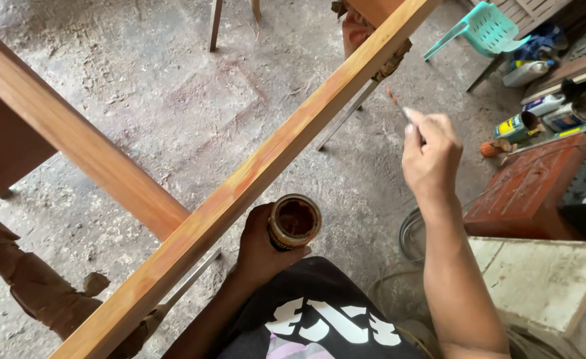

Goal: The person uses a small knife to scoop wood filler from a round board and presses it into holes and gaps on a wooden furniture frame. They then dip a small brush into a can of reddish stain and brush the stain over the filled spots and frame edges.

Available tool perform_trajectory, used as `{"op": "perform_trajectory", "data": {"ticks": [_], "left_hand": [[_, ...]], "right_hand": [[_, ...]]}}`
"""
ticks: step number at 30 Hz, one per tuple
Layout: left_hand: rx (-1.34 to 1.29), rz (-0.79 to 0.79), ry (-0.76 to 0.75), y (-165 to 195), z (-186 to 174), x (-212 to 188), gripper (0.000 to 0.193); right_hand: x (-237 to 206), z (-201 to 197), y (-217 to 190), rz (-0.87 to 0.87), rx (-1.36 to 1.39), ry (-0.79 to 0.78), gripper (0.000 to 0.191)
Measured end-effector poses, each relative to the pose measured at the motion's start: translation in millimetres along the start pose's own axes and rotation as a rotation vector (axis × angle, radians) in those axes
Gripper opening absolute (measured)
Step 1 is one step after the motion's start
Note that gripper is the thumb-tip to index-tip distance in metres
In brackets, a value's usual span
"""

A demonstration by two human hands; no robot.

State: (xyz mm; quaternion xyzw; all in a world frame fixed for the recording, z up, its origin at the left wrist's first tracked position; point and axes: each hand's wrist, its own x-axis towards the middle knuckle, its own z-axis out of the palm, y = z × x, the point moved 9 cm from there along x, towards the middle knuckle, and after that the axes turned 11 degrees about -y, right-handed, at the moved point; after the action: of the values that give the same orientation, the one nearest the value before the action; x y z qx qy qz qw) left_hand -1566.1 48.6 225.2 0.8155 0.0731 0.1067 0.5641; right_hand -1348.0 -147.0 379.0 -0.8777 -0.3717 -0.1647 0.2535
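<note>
left hand (260, 249) grips an open jar (294, 221) of reddish-brown stain beside the wooden rail (253, 176); right hand (429, 156) pinches a thin brush (394, 98) above it.

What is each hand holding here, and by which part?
The left hand wraps the side of a small open jar of reddish-brown stain. The right hand pinches the handle end of a thin brush.
</note>
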Motion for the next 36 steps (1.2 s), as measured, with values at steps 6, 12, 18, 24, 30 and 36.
{"op": "perform_trajectory", "data": {"ticks": [6, 12, 18, 24, 30, 36], "left_hand": [[-0.020, 0.039, -0.041, 23.9, 23.0, 47.6, 0.083], [-0.018, 0.045, -0.064, 22.8, 30.0, 93.6, 0.084], [-0.210, 0.021, -0.133, 16.7, 42.3, 138.5, 0.077], [-0.189, 0.059, -0.136, 21.1, 57.2, 163.5, 0.077], [-0.083, 0.059, 0.023, 25.9, 70.5, 189.1, 0.081], [-0.075, 0.067, 0.147, 28.8, 84.5, 194.5, 0.084]], "right_hand": [[79.7, 36.1, 60.1, 0.026, 0.132, 0.064, 0.032], [87.1, 23.2, 25.8, -0.061, 0.064, 0.009, 0.036], [103.5, -1.7, 46.0, 0.018, -0.054, -0.202, 0.030], [118.2, -5.3, 6.0, -0.222, -0.062, -0.247, 0.032], [143.3, -7.5, 21.7, -0.302, -0.216, -0.342, 0.034], [150.0, 2.2, 33.9, -0.297, 0.066, -0.421, 0.032]]}}
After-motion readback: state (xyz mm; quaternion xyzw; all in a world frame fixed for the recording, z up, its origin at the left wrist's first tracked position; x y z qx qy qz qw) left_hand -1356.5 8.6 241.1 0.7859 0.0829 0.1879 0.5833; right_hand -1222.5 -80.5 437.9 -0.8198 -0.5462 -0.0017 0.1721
